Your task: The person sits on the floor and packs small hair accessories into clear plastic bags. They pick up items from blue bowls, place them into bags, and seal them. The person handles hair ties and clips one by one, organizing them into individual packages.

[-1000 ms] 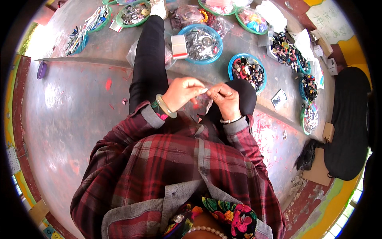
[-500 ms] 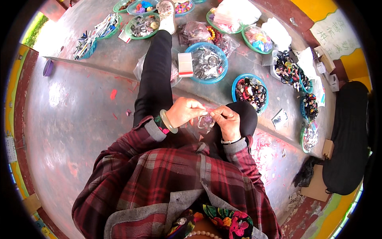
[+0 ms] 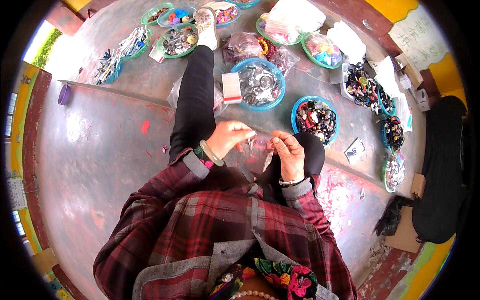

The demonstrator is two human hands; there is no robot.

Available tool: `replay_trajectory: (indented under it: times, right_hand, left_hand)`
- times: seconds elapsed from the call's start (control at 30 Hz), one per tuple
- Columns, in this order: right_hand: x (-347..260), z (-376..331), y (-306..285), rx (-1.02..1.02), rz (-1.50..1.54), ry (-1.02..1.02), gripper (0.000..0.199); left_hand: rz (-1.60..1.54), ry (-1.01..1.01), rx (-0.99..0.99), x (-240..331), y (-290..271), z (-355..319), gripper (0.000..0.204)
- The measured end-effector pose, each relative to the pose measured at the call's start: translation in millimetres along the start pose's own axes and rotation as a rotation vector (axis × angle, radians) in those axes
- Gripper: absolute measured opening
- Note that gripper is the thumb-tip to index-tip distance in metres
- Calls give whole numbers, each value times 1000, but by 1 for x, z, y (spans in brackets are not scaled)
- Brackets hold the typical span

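Note:
My left hand (image 3: 227,139), with a pale bangle at its wrist, is closed in a pinch above my lap. From its fingertips hangs a thin silvery piece (image 3: 250,144), too small to name. Across a narrow gap, my right hand (image 3: 288,156) pinches what looks like a small clear plastic bag (image 3: 268,159), partly hidden by the fingers and my knee. Something faint and pinkish shows between the hands, its shape unclear. Nearest beyond the right hand stands a blue basket (image 3: 293,118) of dark hair ties and small trinkets.
Ahead stands another blue basket (image 3: 283,90) of silvery metal pieces, a white and red box (image 3: 231,88) at its left rim. Green baskets lie farther off, and pens (image 3: 107,67) fill containers at left. A low step edge (image 3: 125,95) crosses the floor. Red scraps (image 3: 340,200) litter the right.
My hands have drawn apart from the clear bag they both pinched. The silvery piece now hangs from the left fingertips, and the right hand has turned more upright.

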State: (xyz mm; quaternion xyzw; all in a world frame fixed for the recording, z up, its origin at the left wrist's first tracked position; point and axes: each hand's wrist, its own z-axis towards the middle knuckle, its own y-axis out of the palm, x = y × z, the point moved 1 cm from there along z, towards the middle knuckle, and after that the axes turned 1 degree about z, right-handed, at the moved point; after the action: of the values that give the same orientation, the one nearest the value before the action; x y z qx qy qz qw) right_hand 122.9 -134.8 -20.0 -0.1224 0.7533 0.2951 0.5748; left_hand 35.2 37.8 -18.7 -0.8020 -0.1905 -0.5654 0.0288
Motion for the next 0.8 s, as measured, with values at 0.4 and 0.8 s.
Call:
replay_trajectory:
  times: [0.4, 0.8]
  right_hand:
    - [-4, 3, -3, -87, -41, 106, 18]
    - [2, 7, -4, -145, -79, 134, 17]
  left_hand:
    - [-849, 63, 506, -37, -46, 150, 16]
    - [-654, -309, 281, -107, -20, 133, 23]
